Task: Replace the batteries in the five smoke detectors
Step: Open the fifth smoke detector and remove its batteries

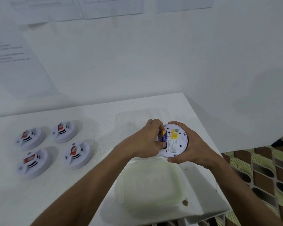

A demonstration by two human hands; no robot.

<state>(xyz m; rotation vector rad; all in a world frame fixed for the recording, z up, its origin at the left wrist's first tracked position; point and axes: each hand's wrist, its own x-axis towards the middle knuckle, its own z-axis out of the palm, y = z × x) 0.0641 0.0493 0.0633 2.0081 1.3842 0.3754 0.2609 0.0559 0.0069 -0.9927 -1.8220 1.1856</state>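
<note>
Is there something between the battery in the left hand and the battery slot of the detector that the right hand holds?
Nothing visible. The left hand pinches the battery right at the slot of the held detector, gripped by the right hand.

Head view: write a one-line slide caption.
Right hand holds an upturned smoke detector while left-hand fingers work its battery; four detectors wait on the table.

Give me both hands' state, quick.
Left hand: pinching the battery at the detector's back.
Right hand: gripping the detector by its rim.
</note>
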